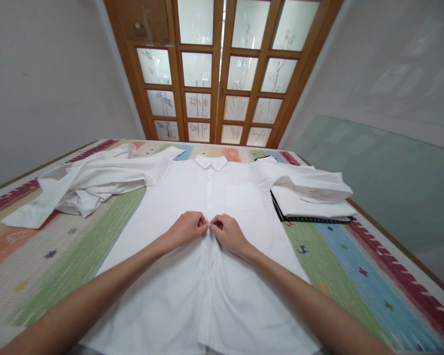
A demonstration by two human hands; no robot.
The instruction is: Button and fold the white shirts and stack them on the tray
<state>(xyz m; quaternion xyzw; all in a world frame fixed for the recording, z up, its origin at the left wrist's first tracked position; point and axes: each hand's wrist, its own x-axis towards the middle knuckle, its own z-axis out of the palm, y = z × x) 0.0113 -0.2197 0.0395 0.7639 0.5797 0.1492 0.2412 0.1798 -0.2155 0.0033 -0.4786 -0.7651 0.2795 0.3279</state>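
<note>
A white button-up shirt (177, 197) lies flat and face up on the striped cloth, collar away from me. My left hand (187, 228) and my right hand (227, 231) meet at the middle of its button placket. Both pinch the fabric edges around a small button between their fingertips. The buttons above that point look fastened, and the placket below gapes slightly toward me.
A crumpled white garment (85, 185) lies at the left, overlapping the shirt's sleeve. Folded white clothes on a dark dotted piece (311, 202) sit at the right. The colourful striped cover (340, 261) spans the table. A glass pane (385, 172) leans at the right; wooden doors stand behind.
</note>
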